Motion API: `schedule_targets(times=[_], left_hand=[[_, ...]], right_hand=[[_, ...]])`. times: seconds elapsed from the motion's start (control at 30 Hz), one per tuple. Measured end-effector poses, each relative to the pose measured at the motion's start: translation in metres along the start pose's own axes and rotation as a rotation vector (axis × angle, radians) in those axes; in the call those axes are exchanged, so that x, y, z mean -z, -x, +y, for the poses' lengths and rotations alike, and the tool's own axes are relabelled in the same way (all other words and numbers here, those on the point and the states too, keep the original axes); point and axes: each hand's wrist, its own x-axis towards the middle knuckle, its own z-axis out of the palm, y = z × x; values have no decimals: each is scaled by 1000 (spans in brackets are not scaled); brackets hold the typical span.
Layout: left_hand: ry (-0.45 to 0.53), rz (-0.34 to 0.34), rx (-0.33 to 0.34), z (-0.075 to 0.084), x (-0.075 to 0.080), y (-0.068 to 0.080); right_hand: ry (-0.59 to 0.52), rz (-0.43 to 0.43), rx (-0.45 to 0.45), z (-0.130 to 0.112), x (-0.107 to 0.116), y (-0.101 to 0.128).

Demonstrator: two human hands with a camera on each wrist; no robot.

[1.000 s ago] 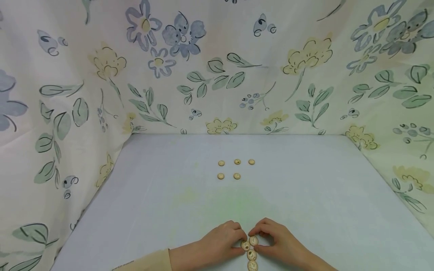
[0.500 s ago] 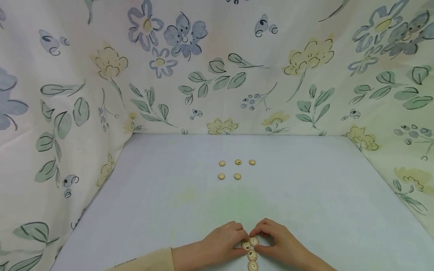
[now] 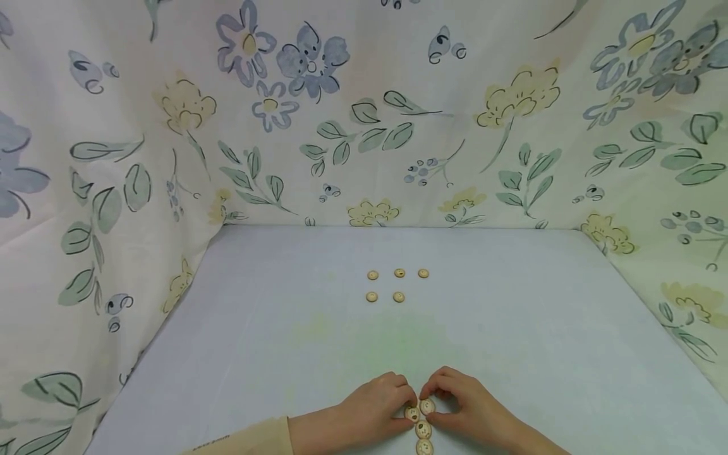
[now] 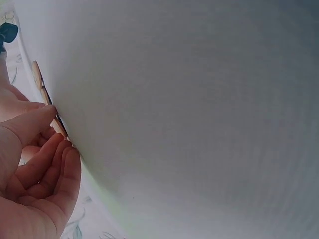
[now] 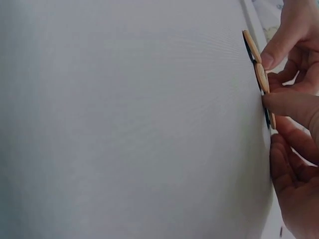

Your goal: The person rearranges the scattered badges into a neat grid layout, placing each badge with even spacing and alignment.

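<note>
Small round wooden discs with dark markings lie together at the front of the table. My left hand (image 3: 375,407) pinches the left disc (image 3: 412,414) between thumb and fingertips. Beside it, my right hand (image 3: 469,404) holds the right disc (image 3: 427,406) by its edges, thumb at the near side and index finger at the far side. Below this pair, two more discs form a column: an upper disc (image 3: 423,430) and a lower disc (image 3: 424,447) at the frame's bottom edge. Edge-on in the right wrist view, a disc (image 5: 251,46) lies flat in line with the others.
Farther back on the white tabletop (image 3: 256,328) sit several similar discs in two rows, among them a dark-marked disc (image 3: 400,273) and a front-row disc (image 3: 372,296). A floral curtain (image 3: 364,126) encloses the table at the back and sides.
</note>
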Motion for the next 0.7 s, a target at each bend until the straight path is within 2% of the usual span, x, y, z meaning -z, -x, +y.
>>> schedule_targets(times=[0.23, 0.43, 0.7], left_hand=[[-1, -16, 4, 0, 0, 0], [-1, -42, 20, 0, 2, 0], [-9, -18, 15, 1, 4, 1]], right_hand=[[-3, -16, -6, -1, 2, -2], [-20, -31, -47, -2, 5, -4], [-30, 5, -94, 5, 13, -13]])
